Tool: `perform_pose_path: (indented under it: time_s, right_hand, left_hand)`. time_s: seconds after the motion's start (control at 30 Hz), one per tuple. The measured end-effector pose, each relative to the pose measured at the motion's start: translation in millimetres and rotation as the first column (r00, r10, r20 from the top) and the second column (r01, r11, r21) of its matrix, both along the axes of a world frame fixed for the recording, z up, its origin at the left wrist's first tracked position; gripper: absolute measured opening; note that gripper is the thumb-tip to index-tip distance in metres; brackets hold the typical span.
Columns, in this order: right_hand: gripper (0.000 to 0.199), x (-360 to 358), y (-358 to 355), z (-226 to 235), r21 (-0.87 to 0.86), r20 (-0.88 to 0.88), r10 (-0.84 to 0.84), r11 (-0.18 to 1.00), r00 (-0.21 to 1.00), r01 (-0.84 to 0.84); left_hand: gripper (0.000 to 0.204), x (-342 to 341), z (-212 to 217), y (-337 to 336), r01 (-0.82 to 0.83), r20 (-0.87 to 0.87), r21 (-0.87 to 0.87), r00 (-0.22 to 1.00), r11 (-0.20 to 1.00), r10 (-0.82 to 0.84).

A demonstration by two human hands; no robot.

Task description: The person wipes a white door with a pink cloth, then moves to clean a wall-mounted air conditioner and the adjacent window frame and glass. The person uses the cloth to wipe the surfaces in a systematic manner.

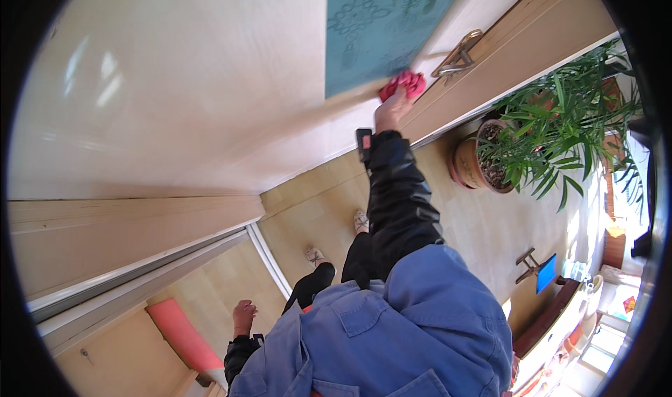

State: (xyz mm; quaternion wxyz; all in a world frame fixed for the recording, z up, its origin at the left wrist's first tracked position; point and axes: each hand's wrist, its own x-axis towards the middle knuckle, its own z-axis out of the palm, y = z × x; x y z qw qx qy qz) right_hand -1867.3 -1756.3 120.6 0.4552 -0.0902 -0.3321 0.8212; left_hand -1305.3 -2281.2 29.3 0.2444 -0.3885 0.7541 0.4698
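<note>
One fisheye camera sits on the person's head, looking steeply down along the body to the wooden floor (483,222). The pale door (196,82) fills the upper left of the frame, very close, while a potted plant (553,131) stands at the right edge.

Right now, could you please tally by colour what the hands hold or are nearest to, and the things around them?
Pink: 2, the cloth in the right hand and a mat near the empty left hand.
Teal: 1, door panel.
Brass: 1, door handle.
Green: 1, potted plant.
Total: 5

Door handle (458,55) just beside cloth (404,83).
</note>
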Motion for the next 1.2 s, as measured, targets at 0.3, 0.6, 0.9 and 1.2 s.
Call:
perform_pose_path:
  time_s: [0.3, 0.6, 0.9, 1.2]
  right_hand:
    - [0.027, 22.2, 44.7, 33.7, 0.121, 0.121, -0.037, 0.992, 0.992, 0.023]
    - [0.034, 40.4, 12.9, 41.2, 0.236, 0.210, 0.148, 0.952, 0.967, -0.197]
    - [0.057, -3.7, 16.3, 127.0, -0.004, -0.180, 0.112, 0.993, 0.977, -0.114]
    - [0.042, 13.8, 17.1, 66.4, 0.719, 0.353, -0.430, 0.693, 0.831, 0.053]
  left_hand:
    - [0.028, -65.8, 1.3, 71.0, 0.111, -0.044, 0.066, 0.993, 0.992, -0.108]
    - [0.031, -90.8, 7.6, 117.0, 0.155, 0.013, 0.087, 0.987, 0.984, -0.157]
    - [0.029, -120.0, 19.6, 137.3, 0.153, -0.052, 0.122, 0.988, 0.981, -0.147]
    - [0.030, -153.4, 19.9, 133.3, 0.273, -0.101, 0.123, 0.960, 0.954, -0.262]
